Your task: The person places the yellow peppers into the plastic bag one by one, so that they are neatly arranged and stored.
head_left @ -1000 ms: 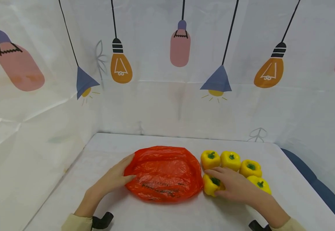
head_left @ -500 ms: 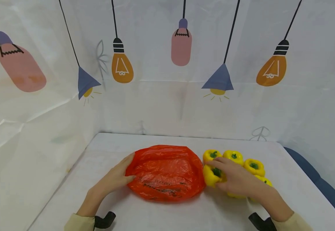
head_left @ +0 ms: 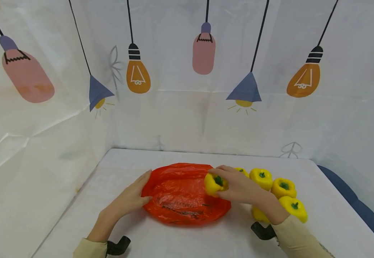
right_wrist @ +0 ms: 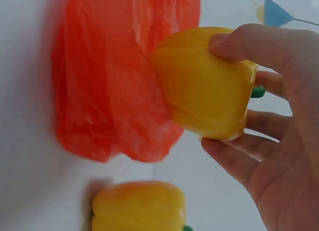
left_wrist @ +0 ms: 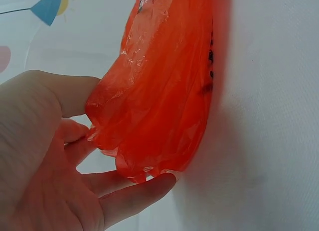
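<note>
A red plastic bag [head_left: 180,193] lies on the white table. My left hand [head_left: 127,200] holds its left end; in the left wrist view the thumb lies on one side of the bag [left_wrist: 154,106] and the fingers on the other. With thumb and fingers, my right hand [head_left: 245,188] grips a yellow bell pepper [head_left: 213,186], raised over the bag's right end. The right wrist view shows this pepper [right_wrist: 199,86] against the bag's crinkled edge, its green stem toward the palm. What lies inside the bag is hidden.
Several more yellow bell peppers stand right of the bag, including one at the back [head_left: 261,178], one farther right [head_left: 283,188] and one nearer [head_left: 293,208]; the right arm partly covers others. A white sheet printed with lamps [head_left: 180,118] hangs behind the table [head_left: 187,243].
My right hand has lifted the yellow bell pepper off the table and carried it left, over the bag's right end. The left hand has stayed at the bag's left end.
</note>
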Motion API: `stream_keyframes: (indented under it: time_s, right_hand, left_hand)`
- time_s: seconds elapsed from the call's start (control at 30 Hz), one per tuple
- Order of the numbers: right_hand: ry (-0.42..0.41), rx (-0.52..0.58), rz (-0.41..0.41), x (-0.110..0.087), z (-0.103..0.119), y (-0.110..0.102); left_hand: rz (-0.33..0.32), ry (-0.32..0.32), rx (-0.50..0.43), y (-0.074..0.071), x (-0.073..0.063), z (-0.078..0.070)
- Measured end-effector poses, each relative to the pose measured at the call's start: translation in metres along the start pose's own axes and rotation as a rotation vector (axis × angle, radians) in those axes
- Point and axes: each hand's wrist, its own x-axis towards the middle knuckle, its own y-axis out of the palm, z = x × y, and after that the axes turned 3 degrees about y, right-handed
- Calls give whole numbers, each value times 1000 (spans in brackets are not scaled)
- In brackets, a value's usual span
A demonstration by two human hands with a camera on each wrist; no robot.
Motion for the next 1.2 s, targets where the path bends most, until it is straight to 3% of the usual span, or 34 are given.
stream_keyframes:
  time_s: [0.17,0.5,0.67,1.07,1.2]
  right_hand:
    - [-23,18,26,22,7,14]
    - [-78,10,13,62,26,36]
    - [-55,13,1,78,39,45]
    - [-37,-34,78,98,62,74]
    - [-23,4,87,100,63,79]
  left_hand:
    - [14,32,18,1,1,0]
    - [13,2,71,0,0,-6]
    - [-6,3,66,0,-2,-10]
    - [12,-14,4,1,-3,-15]
    - [19,-28,-6,1,-3,-16]
